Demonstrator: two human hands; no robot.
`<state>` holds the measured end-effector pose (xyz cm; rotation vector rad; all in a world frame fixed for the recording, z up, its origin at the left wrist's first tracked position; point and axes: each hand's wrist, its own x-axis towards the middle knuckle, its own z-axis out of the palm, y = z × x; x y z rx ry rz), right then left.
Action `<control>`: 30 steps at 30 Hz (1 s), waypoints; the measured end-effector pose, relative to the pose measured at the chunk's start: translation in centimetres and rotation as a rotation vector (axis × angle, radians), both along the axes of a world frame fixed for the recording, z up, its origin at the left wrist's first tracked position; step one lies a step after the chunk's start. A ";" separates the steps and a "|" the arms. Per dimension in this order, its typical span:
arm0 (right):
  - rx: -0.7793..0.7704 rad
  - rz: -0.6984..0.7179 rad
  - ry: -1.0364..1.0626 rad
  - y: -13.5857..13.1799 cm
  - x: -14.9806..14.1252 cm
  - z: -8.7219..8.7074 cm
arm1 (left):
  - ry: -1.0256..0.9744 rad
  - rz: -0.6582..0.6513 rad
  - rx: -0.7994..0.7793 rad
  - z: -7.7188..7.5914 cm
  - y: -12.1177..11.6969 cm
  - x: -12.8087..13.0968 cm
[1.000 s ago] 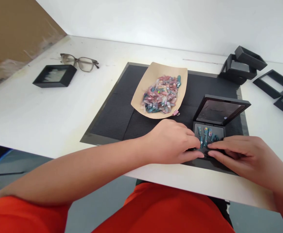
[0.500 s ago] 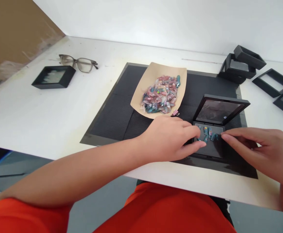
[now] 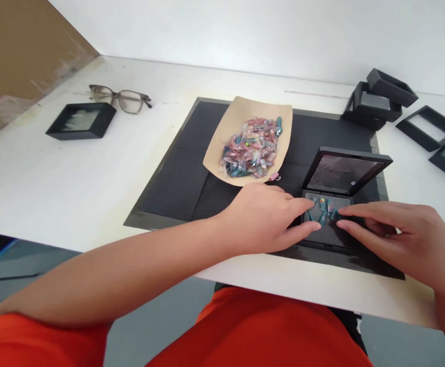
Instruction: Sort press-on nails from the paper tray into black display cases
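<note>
Several teal press-on nails (image 3: 322,205) with small decorations lie on the grey pad of a black hinged display case (image 3: 337,239). Its windowed lid (image 3: 346,173) is tilted up at the back. At the case's left side is my left hand (image 3: 270,216), thumb and index finger apart, their tips by the leftmost nails. From the right, my right hand (image 3: 398,234) reaches in with index finger and thumb parted. Its index fingertip is at the rightmost nails and partly hides them. Whether either hand presses on a nail I cannot tell.
A tan paper tray (image 3: 218,148) heaped with pink and teal nails (image 3: 251,148) sits on a black mat (image 3: 168,188), a pink clip (image 3: 275,176) near its corner. Glasses (image 3: 130,101) and a black box (image 3: 80,122) lie left. Black frames (image 3: 428,130) and stacked cases (image 3: 375,104) stand right.
My right hand has moved slightly left over the pad, and its thumb and index finger have parted. The nails at the right sit closer together. My left hand has barely moved.
</note>
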<state>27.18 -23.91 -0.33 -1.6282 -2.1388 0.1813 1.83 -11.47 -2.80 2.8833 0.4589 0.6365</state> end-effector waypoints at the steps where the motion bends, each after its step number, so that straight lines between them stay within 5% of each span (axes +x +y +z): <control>1: -0.001 0.015 0.009 0.0 -0.1 -0.1 | -0.003 -0.004 -0.001 0.0 0.0 0.0; 30: -0.011 -0.125 -0.102 0.0 0.6 -0.1 | 0.042 0.005 0.015 -0.2 0.0 -0.2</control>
